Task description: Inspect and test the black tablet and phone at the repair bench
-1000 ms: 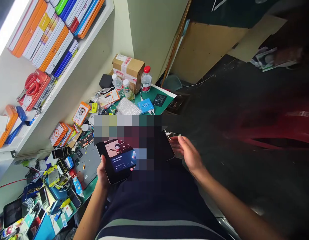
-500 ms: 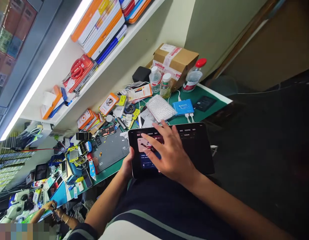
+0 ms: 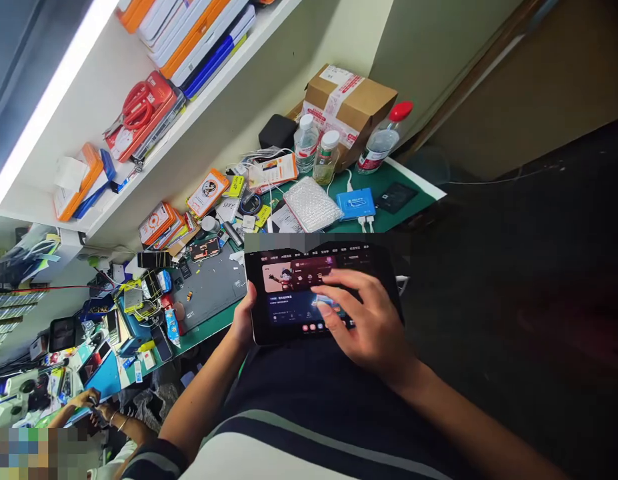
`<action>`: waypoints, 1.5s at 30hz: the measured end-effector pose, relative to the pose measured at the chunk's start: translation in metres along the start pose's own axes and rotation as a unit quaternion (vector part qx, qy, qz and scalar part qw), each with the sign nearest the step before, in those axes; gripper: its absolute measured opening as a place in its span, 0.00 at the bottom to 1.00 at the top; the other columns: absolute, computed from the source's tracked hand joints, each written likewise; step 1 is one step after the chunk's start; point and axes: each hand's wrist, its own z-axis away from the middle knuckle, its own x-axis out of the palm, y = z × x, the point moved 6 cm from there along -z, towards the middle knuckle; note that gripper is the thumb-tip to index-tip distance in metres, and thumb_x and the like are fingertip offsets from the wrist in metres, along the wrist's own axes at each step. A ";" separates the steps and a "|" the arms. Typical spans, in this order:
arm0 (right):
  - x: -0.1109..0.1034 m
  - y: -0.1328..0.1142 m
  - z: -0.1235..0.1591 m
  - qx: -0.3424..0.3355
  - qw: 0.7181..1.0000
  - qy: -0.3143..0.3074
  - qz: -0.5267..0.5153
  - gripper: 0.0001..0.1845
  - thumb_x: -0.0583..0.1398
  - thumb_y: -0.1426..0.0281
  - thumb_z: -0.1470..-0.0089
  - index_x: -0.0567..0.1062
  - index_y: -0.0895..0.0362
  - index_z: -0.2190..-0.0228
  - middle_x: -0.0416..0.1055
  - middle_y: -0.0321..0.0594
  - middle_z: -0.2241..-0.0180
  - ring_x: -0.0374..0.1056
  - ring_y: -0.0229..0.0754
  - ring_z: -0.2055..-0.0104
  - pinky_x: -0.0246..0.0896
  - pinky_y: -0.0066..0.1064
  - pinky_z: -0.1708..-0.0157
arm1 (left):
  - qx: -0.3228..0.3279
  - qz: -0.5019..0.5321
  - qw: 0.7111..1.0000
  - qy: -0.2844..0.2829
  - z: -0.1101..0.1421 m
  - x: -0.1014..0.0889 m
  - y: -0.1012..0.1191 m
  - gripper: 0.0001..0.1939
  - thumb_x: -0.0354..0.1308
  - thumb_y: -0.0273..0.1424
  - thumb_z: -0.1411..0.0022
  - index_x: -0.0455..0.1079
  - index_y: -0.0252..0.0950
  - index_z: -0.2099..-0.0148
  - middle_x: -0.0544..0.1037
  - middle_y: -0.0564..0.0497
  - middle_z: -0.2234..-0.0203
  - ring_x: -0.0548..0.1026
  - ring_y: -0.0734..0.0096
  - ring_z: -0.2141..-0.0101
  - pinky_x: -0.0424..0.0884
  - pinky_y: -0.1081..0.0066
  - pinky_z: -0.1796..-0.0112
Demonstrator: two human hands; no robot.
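A black tablet (image 3: pixel 289 303) with its screen lit lies in front of my body, showing a dark page of tiles and a cartoon figure. My left hand (image 3: pixel 243 317) grips its left edge, thumb on the front rim and the other fingers hidden behind. Over the right half of the screen hovers my right hand (image 3: pixel 371 320), fingers spread and slightly bent; whether a fingertip touches the glass I cannot tell. A blurred patch covers the tablet's top edge.
Behind the tablet, a green-topped bench holds a grey work mat (image 3: pixel 213 293), a bubble-wrap pouch (image 3: pixel 313 204), a blue box (image 3: pixel 356 203), bottles (image 3: pixel 379 148) and a carton (image 3: pixel 349 107). Red scissors (image 3: pixel 137 107) lie on the shelf above. Another person's hands (image 3: pixel 96 403) work at lower left.
My right hand has moved right and down across the screen, uncovering more of the page. My left hand keeps its hold on the tablet. The view has shifted slightly.
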 end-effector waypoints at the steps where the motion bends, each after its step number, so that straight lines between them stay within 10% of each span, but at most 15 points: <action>1: -0.005 0.005 0.010 0.008 1.000 -0.010 0.000 0.13 0.60 0.71 0.36 0.80 0.51 0.52 0.75 0.47 0.57 0.73 0.53 0.52 0.71 0.47 0.51 | -0.008 0.004 1.000 0.015 -0.001 -0.002 0.000 0.35 0.36 0.46 0.21 0.76 0.28 0.39 0.80 0.38 0.44 0.69 0.43 0.35 0.61 0.48 0.33; 6: -0.019 0.018 0.050 0.016 0.996 -0.080 -0.018 0.11 0.60 0.71 0.34 0.82 0.53 0.54 0.73 0.40 0.69 0.69 0.43 0.68 0.68 0.36 0.67 | -0.015 0.033 0.997 0.068 -0.013 -0.010 -0.006 0.34 0.41 0.51 0.23 0.74 0.28 0.38 0.80 0.37 0.44 0.71 0.43 0.36 0.61 0.45 0.33; 20: -0.014 0.027 0.060 -0.008 0.990 -0.134 -0.039 0.15 0.58 0.67 0.31 0.82 0.51 0.48 0.72 0.42 0.64 0.68 0.45 0.63 0.69 0.39 0.62 | -0.004 0.035 0.996 0.082 -0.020 -0.016 -0.018 0.34 0.48 0.52 0.26 0.69 0.33 0.32 0.79 0.39 0.42 0.75 0.44 0.40 0.65 0.45 0.36; 30: -0.032 0.092 0.057 0.215 0.968 0.013 0.131 0.22 0.54 0.59 0.30 0.76 0.56 0.43 0.69 0.50 0.57 0.70 0.55 0.55 0.69 0.51 0.51 | 0.000 0.041 0.992 0.119 -0.012 -0.022 -0.017 0.33 0.48 0.51 0.25 0.68 0.33 0.31 0.80 0.39 0.44 0.76 0.44 0.40 0.65 0.45 0.35; 45: -0.022 0.106 0.017 0.196 0.966 -0.004 0.168 0.27 0.51 0.57 0.30 0.79 0.57 0.43 0.66 0.53 0.56 0.66 0.58 0.52 0.66 0.53 0.49 | -0.003 0.027 0.994 0.104 -0.009 -0.027 -0.022 0.33 0.48 0.51 0.25 0.69 0.32 0.32 0.79 0.39 0.41 0.74 0.44 0.39 0.63 0.45 0.34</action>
